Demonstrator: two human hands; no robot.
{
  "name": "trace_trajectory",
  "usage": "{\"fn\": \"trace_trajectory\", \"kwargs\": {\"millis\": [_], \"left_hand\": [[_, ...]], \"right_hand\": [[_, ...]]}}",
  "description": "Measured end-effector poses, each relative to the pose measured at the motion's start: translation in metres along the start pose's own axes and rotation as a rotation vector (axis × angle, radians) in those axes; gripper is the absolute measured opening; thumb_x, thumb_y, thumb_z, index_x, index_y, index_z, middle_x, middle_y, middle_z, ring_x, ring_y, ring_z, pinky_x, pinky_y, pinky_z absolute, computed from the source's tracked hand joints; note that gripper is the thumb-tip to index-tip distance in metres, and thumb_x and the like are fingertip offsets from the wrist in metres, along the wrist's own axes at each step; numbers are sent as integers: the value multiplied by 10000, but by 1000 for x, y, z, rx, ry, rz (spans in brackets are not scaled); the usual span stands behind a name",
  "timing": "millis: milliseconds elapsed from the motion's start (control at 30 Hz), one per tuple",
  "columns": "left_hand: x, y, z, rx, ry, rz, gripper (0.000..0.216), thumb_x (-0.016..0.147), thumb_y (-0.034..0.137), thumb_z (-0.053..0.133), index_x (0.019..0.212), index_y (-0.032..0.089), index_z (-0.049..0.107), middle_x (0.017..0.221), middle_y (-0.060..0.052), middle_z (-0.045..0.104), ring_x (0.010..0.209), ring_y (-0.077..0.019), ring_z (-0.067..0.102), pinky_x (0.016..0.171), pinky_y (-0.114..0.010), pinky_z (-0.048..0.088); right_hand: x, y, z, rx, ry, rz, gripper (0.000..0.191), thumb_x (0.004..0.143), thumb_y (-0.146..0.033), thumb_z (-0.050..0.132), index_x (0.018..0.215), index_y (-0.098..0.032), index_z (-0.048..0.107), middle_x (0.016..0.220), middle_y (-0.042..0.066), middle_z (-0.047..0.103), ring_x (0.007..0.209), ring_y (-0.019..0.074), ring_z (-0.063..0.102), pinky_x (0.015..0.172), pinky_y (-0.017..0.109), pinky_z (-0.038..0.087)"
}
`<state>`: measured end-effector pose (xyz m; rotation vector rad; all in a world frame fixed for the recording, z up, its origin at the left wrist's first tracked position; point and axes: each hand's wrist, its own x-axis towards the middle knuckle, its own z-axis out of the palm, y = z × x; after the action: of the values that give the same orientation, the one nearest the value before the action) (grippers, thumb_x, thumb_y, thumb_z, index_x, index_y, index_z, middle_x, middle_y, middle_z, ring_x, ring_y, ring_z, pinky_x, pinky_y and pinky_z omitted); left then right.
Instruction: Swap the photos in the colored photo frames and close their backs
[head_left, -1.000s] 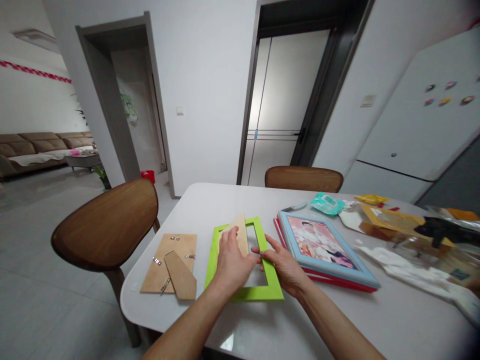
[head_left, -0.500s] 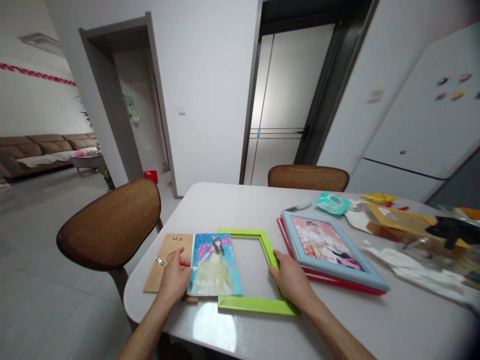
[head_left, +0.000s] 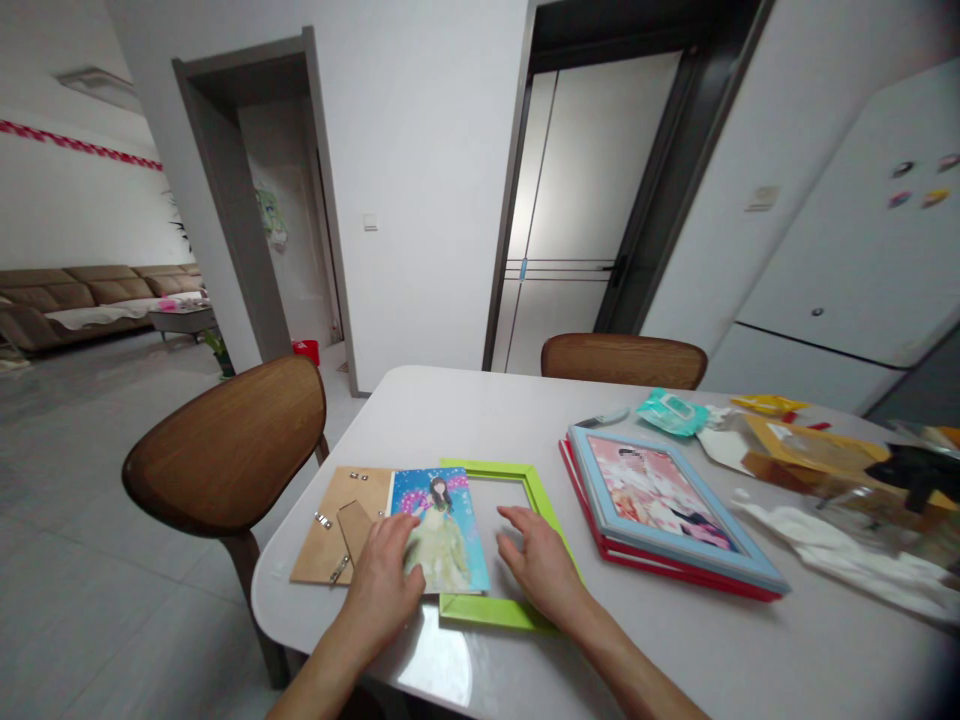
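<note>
While our fingers (head_left: 403, 524) are loosely spread, the picture (head_left: 448, 530) lies partly over the green frame (head_left: 495, 612), long axis near to far; our left hand (head_left: 384, 578), closer, covers its near left corner; our right hand (head_left: 547, 565) is rightward

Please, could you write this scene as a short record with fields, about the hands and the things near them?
Left hand: open, over the lower left part of the picture; contact unclear
Right hand: open, over the right side of the green frame
Picture: face up, overlapping the wooden board and the green frame's left side
Wooden board: clips and stand facing up
Blue frame: on a stack, right of the green frame
</note>
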<state>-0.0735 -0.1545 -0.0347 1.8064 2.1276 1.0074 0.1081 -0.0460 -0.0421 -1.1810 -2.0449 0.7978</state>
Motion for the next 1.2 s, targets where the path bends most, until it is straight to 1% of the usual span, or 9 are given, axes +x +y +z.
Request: {"fn": "trace_trajectory", "kwargs": {"millis": [167, 300, 400, 500, 633, 767, 900, 1067, 1200], "left_hand": [[-9, 14, 7, 94, -199, 123, 597, 555, 88, 451, 1148, 157, 476, 1299, -105, 381, 1212, -227, 294, 1015, -377, 212], [-6, 16, 7, 139, -233, 132, 594, 554, 86, 449, 1144, 141, 486, 1294, -124, 390, 1214, -245, 292, 1017, -397, 202], [-2, 16, 9, 61, -174, 149, 636, 526, 49, 448, 1153, 147, 482, 1285, -118, 408, 1203, -252, 313, 1015, -420, 202], [2, 16, 13, -77, -66, 157, 674, 500, 8, 434, 1156, 153, 482, 1271, -104, 432, 1188, -253, 341, 1010, -437, 214], [10, 20, 10, -200, 51, 156, 548, 626, 30, 399, 1148, 174, 487, 1254, -63, 460, 1179, -197, 365, 1014, -389, 241], [17, 38, 8, -367, 214, 87, 388, 753, 127, 389, 1117, 200, 500, 1178, -46, 533, 1113, -173, 447, 984, -339, 305], [21, 63, 23, -565, 356, -67, 304, 838, 247, 325, 1032, 130, 527, 1027, -94, 617, 1003, -183, 540, 897, -313, 398], [26, 78, 46, -752, 335, -165, 334, 828, 273, 353, 1079, 98, 488, 996, -102, 633, 961, -185, 572, 825, -284, 450], [27, 63, 51, -770, 251, -182, 419, 791, 241, 421, 1185, 112, 371, 1139, -137, 545, 1008, -183, 543, 837, -289, 441]], "right_hand": [[11, -6, 22, 228, -88, 127, 425, 673, -225, 475, 1074, -99, 540, 821, 82, 647, 656, 159, 581, 682, 284, 443], [17, -17, 31, 482, -177, 239, 465, 638, -168, 440, 1086, -67, 516, 641, 40, 642, 486, 128, 547, 518, 253, 445], [16, -33, 32, 682, -244, 278, 403, 620, -164, 438, 991, -76, 568, 612, 32, 637, 475, 124, 548, 490, 242, 444], [14, -53, 28, 840, -240, 297, 369, 619, -188, 481, 967, -100, 567, 618, 22, 636, 485, 115, 550, 492, 231, 444], [17, -70, 19, 988, -191, 289, 367, 658, -304, 537, 989, -146, 540, 682, 14, 632, 518, 97, 551, 512, 219, 446], [15, -65, 18, 1050, -108, 361, 349, 688, -380, 546, 953, -154, 524, 754, 35, 619, 589, 101, 575, 524, 209, 456], [9, -52, 22, 1048, -104, 440, 294, 724, -327, 503, 963, -156, 501, 718, 43, 629, 579, 128, 596, 528, 246, 482], [14, -35, 7, 1028, 28, 407, 403, 714, -190, 394, 1117, -199, 412, 829, 34, 656, 691, 141, 618, 585, 243, 495], [23, -13, -20, 916, 31, 406, 477, 645, -126, 378, 1117, -143, 446, 808, 66, 669, 645, 170, 627, 538, 269, 492]]}}
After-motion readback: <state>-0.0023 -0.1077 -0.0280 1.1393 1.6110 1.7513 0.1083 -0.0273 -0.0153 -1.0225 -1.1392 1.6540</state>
